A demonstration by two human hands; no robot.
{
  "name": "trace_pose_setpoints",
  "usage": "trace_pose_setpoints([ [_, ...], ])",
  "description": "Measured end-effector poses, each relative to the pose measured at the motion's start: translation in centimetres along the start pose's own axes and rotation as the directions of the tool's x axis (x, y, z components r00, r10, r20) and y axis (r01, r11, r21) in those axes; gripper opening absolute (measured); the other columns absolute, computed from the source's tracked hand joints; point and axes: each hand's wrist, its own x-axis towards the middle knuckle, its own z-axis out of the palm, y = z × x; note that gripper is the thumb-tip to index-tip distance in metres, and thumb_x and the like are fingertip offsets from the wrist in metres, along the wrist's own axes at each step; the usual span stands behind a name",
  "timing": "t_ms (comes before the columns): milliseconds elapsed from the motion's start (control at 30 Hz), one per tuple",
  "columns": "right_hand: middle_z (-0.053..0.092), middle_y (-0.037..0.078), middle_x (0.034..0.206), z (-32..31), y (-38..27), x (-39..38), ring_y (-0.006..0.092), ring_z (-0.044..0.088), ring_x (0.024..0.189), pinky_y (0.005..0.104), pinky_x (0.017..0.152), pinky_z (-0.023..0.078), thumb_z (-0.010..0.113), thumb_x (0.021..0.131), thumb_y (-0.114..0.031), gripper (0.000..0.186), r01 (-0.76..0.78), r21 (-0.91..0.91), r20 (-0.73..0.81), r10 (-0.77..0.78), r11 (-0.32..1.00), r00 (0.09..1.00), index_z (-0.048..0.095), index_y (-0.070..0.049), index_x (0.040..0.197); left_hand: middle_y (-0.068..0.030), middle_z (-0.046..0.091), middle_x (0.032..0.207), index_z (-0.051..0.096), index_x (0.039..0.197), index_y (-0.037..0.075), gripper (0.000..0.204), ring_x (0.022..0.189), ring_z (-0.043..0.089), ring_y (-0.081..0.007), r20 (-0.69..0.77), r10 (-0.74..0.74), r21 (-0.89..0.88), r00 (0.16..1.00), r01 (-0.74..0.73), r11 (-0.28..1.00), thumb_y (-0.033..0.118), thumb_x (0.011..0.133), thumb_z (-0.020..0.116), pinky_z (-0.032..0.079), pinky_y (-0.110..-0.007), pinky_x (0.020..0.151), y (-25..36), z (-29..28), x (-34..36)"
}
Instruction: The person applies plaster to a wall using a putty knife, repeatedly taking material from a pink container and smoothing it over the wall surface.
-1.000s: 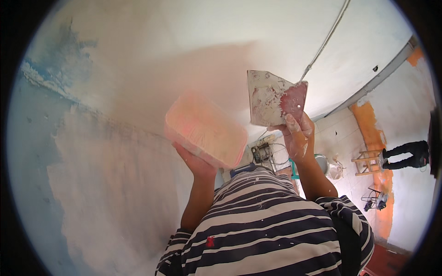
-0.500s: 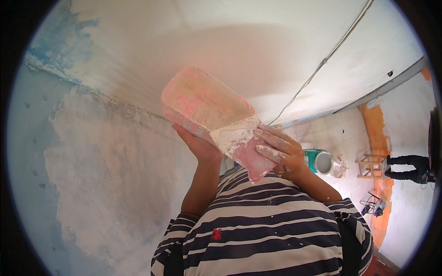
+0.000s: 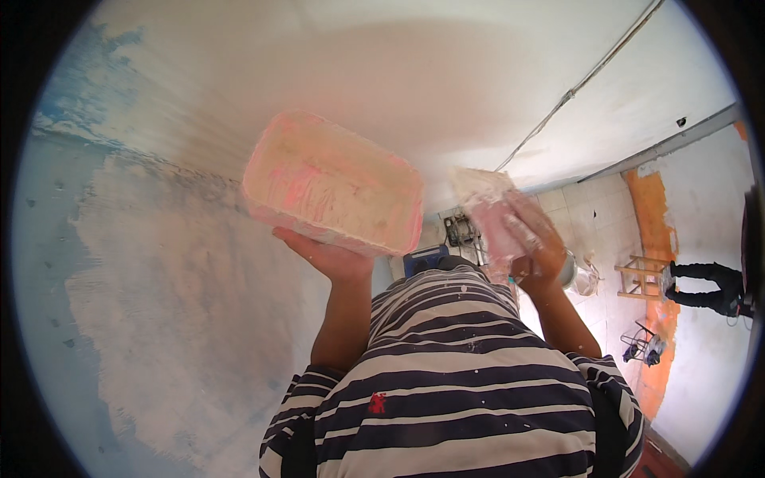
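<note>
A pink rectangular plastic tub (image 3: 335, 183), smeared inside with pale putty, rests on my left hand (image 3: 331, 259). That hand supports it from below and along its near side, with its far fingers hidden underneath. To the right, my right hand (image 3: 543, 245) grips a flat pink putty spreader (image 3: 488, 209), slightly blurred by motion. Whitish paste covers the spreader's upper edge, which points up and away from me. A gap separates the spreader from the tub. Paste also marks my right fingers.
A patchy plastered wall (image 3: 191, 303) rises on the left, and a whitish surface (image 3: 446, 95) spans the far side, crossed by a cable (image 3: 569, 95). Rightward are a bucket (image 3: 568, 272), a wooden stool (image 3: 637, 277) and another person's dark-trousered legs (image 3: 705, 276).
My right hand has moved right with the spreader, off the tub's rim. The tub has shifted slightly left in my left hand, and its whole opening now shows.
</note>
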Motion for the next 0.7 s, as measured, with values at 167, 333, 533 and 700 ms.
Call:
trace_pose_setpoints([
  [167,0.063,0.016,0.128,2.0,-2.0,-0.6,0.0398,0.059,0.122,0.0475,0.098,0.052,0.063,0.076,-0.001,0.04,0.05,0.122,0.199,-0.074,0.991,0.977,0.068,-0.009,0.115,-0.0063,0.035,0.153,0.027,0.153,0.017,0.077,0.138,0.039,-0.0281,-0.071,0.062,0.147,0.996,-0.051,0.988,0.07,0.097,0.032,0.039,-0.048,0.111,-0.6,0.2,-0.5],
  [333,0.065,0.016,0.126,0.2,0.6,-1.8,0.0379,0.061,0.119,0.0462,0.096,0.053,0.064,0.074,0.001,0.042,0.055,-0.006,0.221,-0.053,0.998,0.974,0.067,-0.01,0.114,-0.0059,0.035,0.153,0.027,0.152,0.017,0.077,0.138,0.04,-0.0272,-0.057,0.03,0.074,0.998,-0.026,0.997,0.07,0.097,0.032,0.039,-0.048,0.111,0.4,-0.7,-0.5],
  [533,0.065,0.021,0.12,0.1,2.3,-2.8,0.0328,0.066,0.106,0.0391,0.086,0.055,0.052,0.095,-0.005,0.026,-0.202,0.045,0.027,0.201,0.978,0.979,0.058,0.0,0.12,-0.0049,0.035,0.152,0.026,0.152,0.015,0.081,0.139,0.037,-0.0253,-0.041,0.095,0.093,0.995,-0.091,0.992,0.072,0.096,0.029,0.037,-0.044,0.112,1.1,-0.7,-0.7],
  [700,0.065,0.019,0.117,1.6,1.2,0.4,0.0198,0.066,0.094,0.0304,0.072,0.054,0.051,0.099,-0.008,0.036,-0.48,0.407,-0.074,0.552,0.777,0.83,0.046,0.007,0.13,-0.0061,0.035,0.153,0.026,0.153,0.017,0.078,0.139,0.039,-0.0277,0.015,0.117,0.155,0.993,-0.118,0.981,0.07,0.096,0.031,0.04,-0.048,0.111,1.0,-1.3,-0.4],
])
